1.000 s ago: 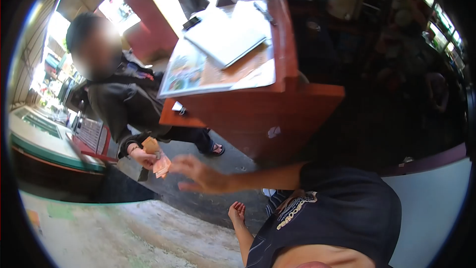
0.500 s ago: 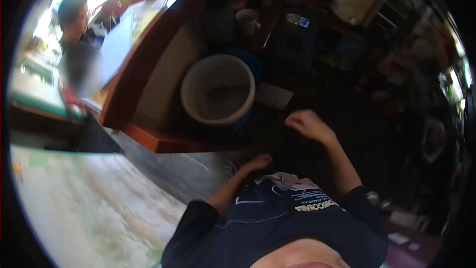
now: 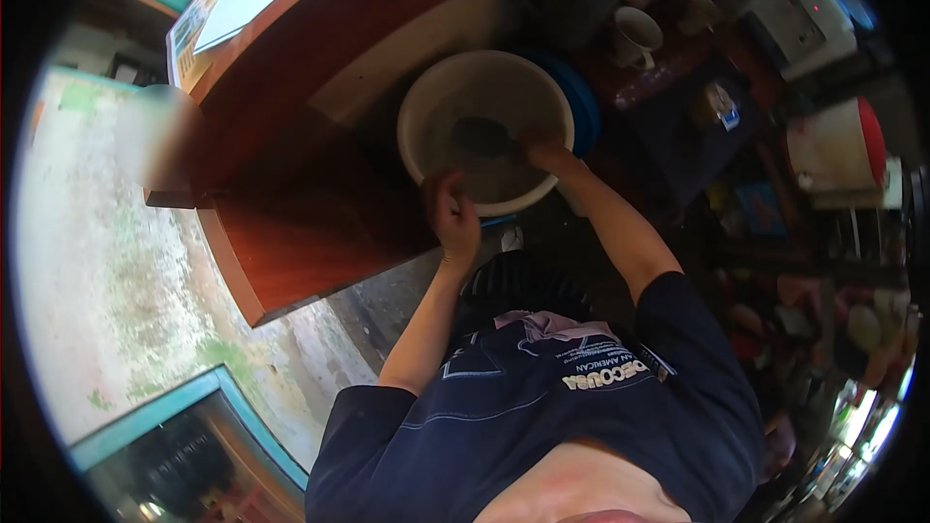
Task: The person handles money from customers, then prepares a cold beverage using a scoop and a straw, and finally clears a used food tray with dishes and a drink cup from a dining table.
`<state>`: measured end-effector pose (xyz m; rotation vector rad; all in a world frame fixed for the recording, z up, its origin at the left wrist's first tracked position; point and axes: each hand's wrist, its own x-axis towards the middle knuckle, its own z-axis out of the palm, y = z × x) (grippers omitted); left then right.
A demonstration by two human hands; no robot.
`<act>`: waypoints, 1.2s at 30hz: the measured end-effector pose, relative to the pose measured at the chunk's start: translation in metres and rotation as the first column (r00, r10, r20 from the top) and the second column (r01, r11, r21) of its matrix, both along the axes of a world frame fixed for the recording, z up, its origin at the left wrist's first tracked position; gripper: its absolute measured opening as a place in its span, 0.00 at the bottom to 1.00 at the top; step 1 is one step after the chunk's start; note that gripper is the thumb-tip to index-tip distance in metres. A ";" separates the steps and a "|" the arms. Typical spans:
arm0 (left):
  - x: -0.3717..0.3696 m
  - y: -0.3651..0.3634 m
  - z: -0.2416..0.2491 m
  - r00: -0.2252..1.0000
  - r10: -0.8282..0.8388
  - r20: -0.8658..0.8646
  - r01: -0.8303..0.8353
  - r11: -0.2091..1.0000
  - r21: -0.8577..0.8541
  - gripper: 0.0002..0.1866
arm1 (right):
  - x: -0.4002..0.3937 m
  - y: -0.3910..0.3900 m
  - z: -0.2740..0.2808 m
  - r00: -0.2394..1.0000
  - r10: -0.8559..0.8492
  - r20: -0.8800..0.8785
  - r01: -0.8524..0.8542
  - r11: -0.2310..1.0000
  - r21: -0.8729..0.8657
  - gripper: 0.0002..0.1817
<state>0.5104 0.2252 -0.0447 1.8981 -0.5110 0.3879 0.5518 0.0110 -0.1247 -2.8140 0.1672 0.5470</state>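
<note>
A large pale round tub stands beside the wooden counter, with a dark object low inside it that I cannot make out. Over the tub's near left rim is my left hand, its fingers bent and apart with nothing seen between them. My right hand reaches over the right rim into the tub, close to the dark object. Its fingertips are dim, and whether they touch or hold anything is hidden.
A blue basin sits behind the tub. Further back are a white mug and a smaller cup. The reddish wooden counter lies left. At the right stands a cooler with a red lid.
Both hands have moved up to the tub, the right one now inside its rim. The view has turned, and the person at the upper left is no longer seen.
</note>
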 end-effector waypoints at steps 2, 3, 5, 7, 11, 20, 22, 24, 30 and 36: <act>0.017 0.006 -0.011 0.983 0.175 0.060 -0.177 0.984 0.025 0.14 | -0.002 -0.006 0.010 0.999 -0.027 -0.029 0.033 0.976 0.214 0.23; 0.022 0.008 -0.014 0.972 0.234 0.034 -0.235 0.971 0.044 0.15 | -0.008 -0.009 0.028 0.986 -0.114 -0.123 0.154 0.907 0.392 0.24; 0.035 0.006 -0.015 0.938 0.346 -0.006 -0.345 0.936 0.076 0.16 | -0.008 -0.025 0.062 0.990 -0.096 -0.101 0.131 0.888 0.441 0.21; 0.046 0.005 -0.023 0.906 0.424 -0.007 -0.420 0.899 0.124 0.16 | -0.002 -0.046 0.080 0.981 0.136 0.137 -0.160 0.971 0.180 0.15; 0.064 -0.005 -0.047 0.827 0.513 -0.229 -0.477 0.857 0.196 0.18 | 0.026 -0.054 0.093 0.957 0.123 0.263 -0.092 0.988 -0.127 0.11; 0.064 -0.005 -0.056 0.820 0.494 -0.289 -0.500 0.864 0.057 0.19 | 0.082 -0.031 -0.008 0.696 0.535 0.479 -0.563 0.821 -0.099 0.11; 0.068 -0.005 -0.061 0.825 0.480 -0.299 -0.500 0.866 0.011 0.18 | 0.092 -0.033 0.006 0.841 0.520 0.149 -0.529 0.849 0.023 0.12; 0.061 -0.003 -0.063 0.819 0.483 -0.310 -0.507 0.862 0.003 0.18 | 0.084 -0.025 -0.006 0.784 0.525 0.330 -0.571 0.820 0.051 0.15; 0.067 -0.009 -0.058 0.815 0.487 -0.315 -0.524 0.851 -0.042 0.18 | 0.091 -0.010 0.002 0.928 0.112 -0.356 0.197 0.664 0.722 0.21; 0.067 -0.004 -0.064 0.809 0.501 -0.308 -0.529 0.849 -0.008 0.18 | 0.087 -0.017 0.017 0.910 0.101 -0.401 0.288 0.542 0.790 0.20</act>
